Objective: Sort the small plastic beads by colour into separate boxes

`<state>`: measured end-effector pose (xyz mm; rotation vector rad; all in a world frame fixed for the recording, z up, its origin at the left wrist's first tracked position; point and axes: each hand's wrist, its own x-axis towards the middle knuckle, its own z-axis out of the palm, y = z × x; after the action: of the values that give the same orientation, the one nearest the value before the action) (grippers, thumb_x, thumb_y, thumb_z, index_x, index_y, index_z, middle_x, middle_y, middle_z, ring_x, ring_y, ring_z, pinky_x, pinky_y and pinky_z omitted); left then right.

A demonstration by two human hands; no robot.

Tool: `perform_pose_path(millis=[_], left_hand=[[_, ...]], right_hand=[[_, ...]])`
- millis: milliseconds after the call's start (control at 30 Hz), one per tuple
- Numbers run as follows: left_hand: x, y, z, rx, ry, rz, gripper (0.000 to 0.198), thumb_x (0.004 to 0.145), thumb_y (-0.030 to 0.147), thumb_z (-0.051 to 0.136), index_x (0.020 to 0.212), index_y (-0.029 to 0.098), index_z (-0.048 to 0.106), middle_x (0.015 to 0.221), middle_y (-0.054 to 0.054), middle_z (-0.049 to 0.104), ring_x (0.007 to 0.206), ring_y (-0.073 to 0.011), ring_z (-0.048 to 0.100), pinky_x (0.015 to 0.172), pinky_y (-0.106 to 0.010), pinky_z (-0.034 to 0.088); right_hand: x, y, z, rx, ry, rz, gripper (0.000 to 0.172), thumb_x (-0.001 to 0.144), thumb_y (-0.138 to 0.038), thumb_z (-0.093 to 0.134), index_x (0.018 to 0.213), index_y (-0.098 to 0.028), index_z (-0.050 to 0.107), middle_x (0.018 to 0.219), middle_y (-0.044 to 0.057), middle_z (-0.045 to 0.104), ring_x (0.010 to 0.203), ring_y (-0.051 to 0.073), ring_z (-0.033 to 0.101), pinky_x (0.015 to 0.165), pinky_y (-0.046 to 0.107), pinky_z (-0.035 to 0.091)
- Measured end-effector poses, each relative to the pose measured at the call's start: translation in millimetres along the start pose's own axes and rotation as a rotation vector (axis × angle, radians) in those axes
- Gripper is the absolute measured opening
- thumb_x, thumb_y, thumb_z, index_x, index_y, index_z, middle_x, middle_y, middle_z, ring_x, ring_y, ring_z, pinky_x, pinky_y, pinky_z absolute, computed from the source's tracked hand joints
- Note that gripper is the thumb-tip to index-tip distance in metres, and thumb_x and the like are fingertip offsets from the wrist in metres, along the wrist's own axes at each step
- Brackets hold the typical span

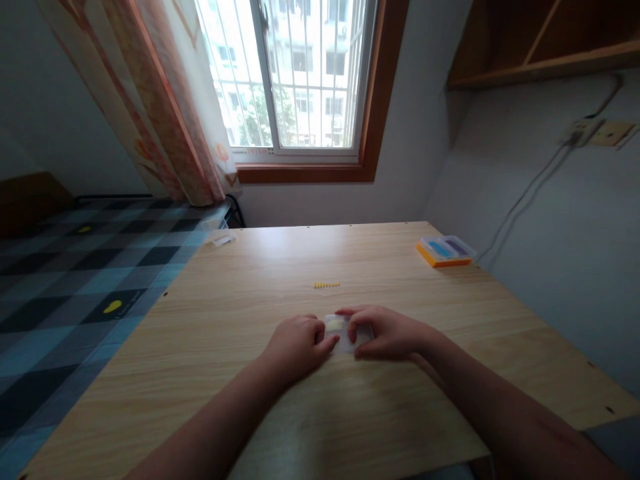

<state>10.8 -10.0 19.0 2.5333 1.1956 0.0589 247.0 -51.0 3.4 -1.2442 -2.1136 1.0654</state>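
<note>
A small translucent plastic box (344, 341) with a pale yellowish patch inside lies on the table in front of me. My left hand (299, 340) has its fingers curled, with the thumb and fingertips closed at the box's left edge. My right hand (385, 331) arches over the right part of the box, fingers bent and thumb at the near edge, gripping it. Parts of the box are hidden behind the fingers. Just beyond the box, a short row of tiny yellow pieces (327, 285) lies on the wood; they are too small to name.
The light wooden table (240, 293) reaches toward the window. An orange case (445, 252) with a clear lid sits at its far right edge. A clear plastic container (223, 239) stands at the far left corner. A checked bed (100, 267) adjoins on the left.
</note>
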Motion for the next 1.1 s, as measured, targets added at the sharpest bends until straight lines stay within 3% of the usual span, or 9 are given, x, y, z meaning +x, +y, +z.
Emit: perform_pose_path(millis=[233,500,733,933,1100], left_hand=[[1,-2,4.0,-0.033,0.025,-0.002,0.039,0.091,0.048,0.056,0.065,0.019,0.062,0.074,-0.005,0.066,0.066,-0.0170,0.053,0.059,-0.030,0.030],[2,-3,6.7,-0.041,0.044,-0.036,0.038,0.088,0.049,0.057,0.064,0.020,0.062,0.074,-0.004,0.066,0.067,-0.0179,0.052,0.060,-0.031,0.026],[5,-8,8.7,-0.044,0.059,-0.007,0.040,0.092,0.047,0.052,0.067,0.019,0.064,0.079,-0.006,0.069,0.068,-0.0188,0.056,0.061,-0.031,0.028],[8,-18,10.1,-0.097,0.068,0.095,0.051,0.100,0.049,0.036,0.075,0.020,0.070,0.083,-0.008,0.070,0.076,-0.0226,0.062,0.069,-0.032,0.035],[14,-28,10.7,-0.192,0.117,0.111,0.055,0.098,0.052,0.031,0.067,0.020,0.062,0.077,-0.009,0.069,0.077,-0.0245,0.062,0.072,-0.034,0.039]], right_hand=[[1,-4,0,-0.063,-0.029,-0.018,0.014,0.073,-0.014,0.080,0.081,-0.021,0.071,0.156,0.010,0.049,0.141,0.026,0.049,0.116,0.040,0.038],[-3,3,0,-0.111,-0.049,-0.050,0.024,0.067,-0.014,0.083,0.084,-0.020,0.067,0.158,0.011,0.046,0.145,0.029,0.043,0.115,0.041,0.038],[-13,3,3,-0.175,0.106,-0.068,0.030,0.066,-0.014,0.083,0.089,-0.021,0.066,0.140,0.009,0.059,0.126,0.025,0.057,0.105,0.036,0.046],[-18,2,8,-0.239,0.237,-0.074,0.027,0.068,-0.014,0.079,0.088,-0.021,0.062,0.136,0.008,0.063,0.123,0.024,0.059,0.105,0.034,0.044],[-33,12,-20,-0.208,0.334,-0.001,0.029,0.070,-0.021,0.082,0.090,-0.021,0.060,0.133,0.009,0.065,0.121,0.025,0.061,0.104,0.038,0.044]])
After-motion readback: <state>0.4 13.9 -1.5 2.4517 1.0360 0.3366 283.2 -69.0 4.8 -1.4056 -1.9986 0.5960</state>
